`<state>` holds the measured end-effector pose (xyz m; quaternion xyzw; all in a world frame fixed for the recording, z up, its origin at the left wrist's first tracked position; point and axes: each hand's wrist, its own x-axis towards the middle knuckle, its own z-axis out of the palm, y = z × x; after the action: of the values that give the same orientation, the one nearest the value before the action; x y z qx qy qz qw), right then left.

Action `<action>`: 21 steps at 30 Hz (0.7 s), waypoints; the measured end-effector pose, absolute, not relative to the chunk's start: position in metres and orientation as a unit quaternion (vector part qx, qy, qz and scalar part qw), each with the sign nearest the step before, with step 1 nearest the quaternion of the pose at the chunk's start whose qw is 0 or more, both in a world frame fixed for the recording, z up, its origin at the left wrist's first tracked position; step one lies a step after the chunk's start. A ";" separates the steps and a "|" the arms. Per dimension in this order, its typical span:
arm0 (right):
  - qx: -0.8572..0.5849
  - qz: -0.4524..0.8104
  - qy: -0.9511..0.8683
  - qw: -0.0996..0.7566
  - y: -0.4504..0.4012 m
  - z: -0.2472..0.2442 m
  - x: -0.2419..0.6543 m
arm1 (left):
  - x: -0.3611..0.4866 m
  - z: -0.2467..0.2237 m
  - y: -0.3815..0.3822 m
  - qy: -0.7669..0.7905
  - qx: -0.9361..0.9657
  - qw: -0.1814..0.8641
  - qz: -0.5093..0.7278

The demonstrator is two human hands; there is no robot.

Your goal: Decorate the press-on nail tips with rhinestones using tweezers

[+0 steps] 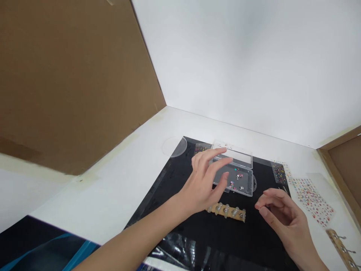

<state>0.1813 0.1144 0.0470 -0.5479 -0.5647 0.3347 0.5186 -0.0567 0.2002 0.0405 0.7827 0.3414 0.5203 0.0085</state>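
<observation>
My left hand [201, 182] hovers over an open clear plastic case [245, 191], its fingers spread and nothing visible between them. Inside the case lie several tiny charms [239, 176], some pink and white, one like a teal star. My right hand [290, 226] is to the right of the case, thumb and fingertips pinched together; whatever they hold, if anything, is too small to make out. Between the hands, on a black sheet [225, 235], rests a short wooden strip [229, 211] carrying several clear, glossy rounded pieces. My left wrist partly covers the strip's left end.
Sticker sheets [313, 199] lie on the white surface at right, with a dark one [279, 173] beside them. A wooden strip with metal stems [342, 248] sits at lower right. A clear round disc [175, 146] overlaps the black sheet's far corner. A brown board [70, 75] stands left.
</observation>
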 end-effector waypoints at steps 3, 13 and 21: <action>-0.562 0.324 -0.570 0.504 0.114 0.044 0.184 | -0.055 0.042 0.197 0.331 0.785 0.005 0.524; -0.611 0.325 -0.550 0.467 0.110 0.050 0.178 | -0.055 0.048 0.194 0.287 0.804 0.031 0.520; -0.584 0.339 -0.572 0.466 0.110 0.043 0.182 | -0.054 0.052 0.189 0.150 0.880 0.059 0.447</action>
<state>0.1817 0.1099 0.0425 -0.5836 -0.5719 0.3391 0.4662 -0.0541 0.1893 0.0521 0.8802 0.1496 0.4466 0.0588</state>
